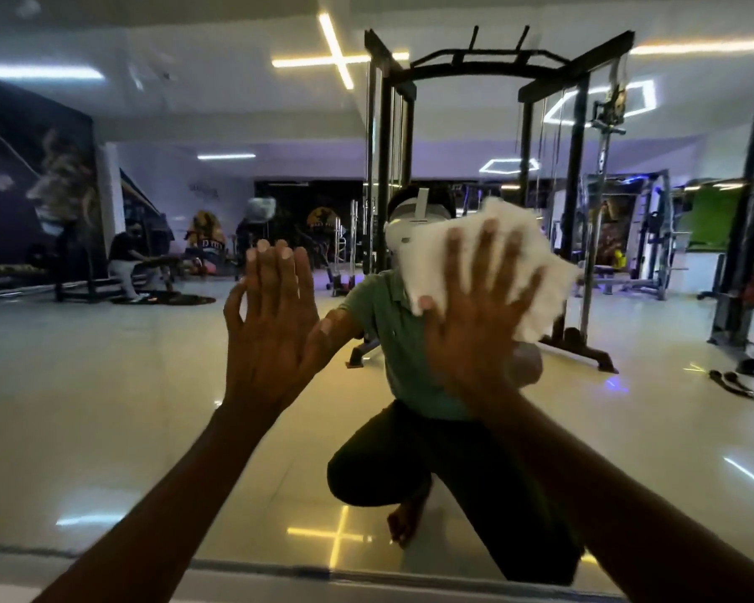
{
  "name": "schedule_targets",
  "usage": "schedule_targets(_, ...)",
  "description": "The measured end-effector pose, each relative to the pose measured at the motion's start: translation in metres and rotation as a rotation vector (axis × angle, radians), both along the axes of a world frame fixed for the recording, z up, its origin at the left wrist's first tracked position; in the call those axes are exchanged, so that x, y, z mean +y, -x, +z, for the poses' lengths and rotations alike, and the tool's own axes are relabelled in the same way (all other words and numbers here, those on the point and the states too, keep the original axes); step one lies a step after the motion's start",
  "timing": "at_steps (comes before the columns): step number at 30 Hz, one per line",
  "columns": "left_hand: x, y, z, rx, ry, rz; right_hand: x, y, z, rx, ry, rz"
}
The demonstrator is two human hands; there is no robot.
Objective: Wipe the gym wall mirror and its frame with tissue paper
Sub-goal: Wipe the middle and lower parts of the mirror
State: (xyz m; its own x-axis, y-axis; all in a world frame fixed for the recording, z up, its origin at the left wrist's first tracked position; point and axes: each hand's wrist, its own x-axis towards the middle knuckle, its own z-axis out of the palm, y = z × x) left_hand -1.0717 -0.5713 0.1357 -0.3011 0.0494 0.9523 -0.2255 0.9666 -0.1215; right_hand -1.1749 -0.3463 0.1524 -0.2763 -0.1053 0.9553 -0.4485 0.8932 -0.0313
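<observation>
Left hand (271,328) rests flat on the mirror (105,385), fingers (279,272) straight and together; right hand (475,328) spreads its fingers over the tissue (536,272), which we see bunched toward upper right; frame (279,576) lies below both.

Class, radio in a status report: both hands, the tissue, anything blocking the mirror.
Left hand open, fingers straight at mirror. Right hand spread flat, pressing tissue paper to it. Nothing seen blocking.

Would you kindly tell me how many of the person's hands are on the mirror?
2. The left hand lies flat on the bare mirror, left of centre; the right hand, beside it, presses the tissue paper against it with spread fingers. Neither is hidden.
</observation>
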Motion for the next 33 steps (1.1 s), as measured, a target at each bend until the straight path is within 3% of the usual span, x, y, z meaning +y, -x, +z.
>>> schedule_targets(3,-0.030,-0.007,0.005,-0.067,-0.041,0.007,-0.068,-0.021,0.018,0.053,-0.246,0.118)
schedule_targets(7,-0.045,-0.002,0.000,-0.089,-0.061,-0.011,-0.060,-0.006,0.044,0.167,-0.406,0.198)
schedule_targets(12,-0.048,0.002,-0.001,-0.066,-0.031,-0.009,0.017,0.025,0.066,0.163,-0.146,0.080)
schedule_targets(15,-0.047,0.007,-0.004,-0.069,-0.046,0.000,-0.009,0.013,0.076,0.083,0.124,0.027)
schedule_targets(17,-0.047,0.007,-0.006,-0.063,-0.049,-0.007,-0.051,0.000,0.087,0.079,0.167,0.045)
schedule_targets(20,-0.044,0.005,0.002,-0.019,-0.044,-0.044,-0.091,-0.005,0.112,0.199,-0.193,0.129)
schedule_targets(23,-0.028,0.009,0.036,0.012,0.041,-0.056,-0.057,0.013,0.146,0.322,-0.430,0.215)
schedule_targets(25,-0.006,0.020,0.073,-0.025,0.101,-0.025,-0.010,0.028,0.167,0.324,-0.367,0.189)
schedule_targets(29,0.034,0.040,0.145,-0.014,0.054,-0.064,0.095,0.050,0.201,0.223,-0.045,0.056)
schedule_targets(33,0.026,0.050,0.167,0.026,-0.018,-0.136,0.093,0.045,0.231,0.101,0.332,-0.015)
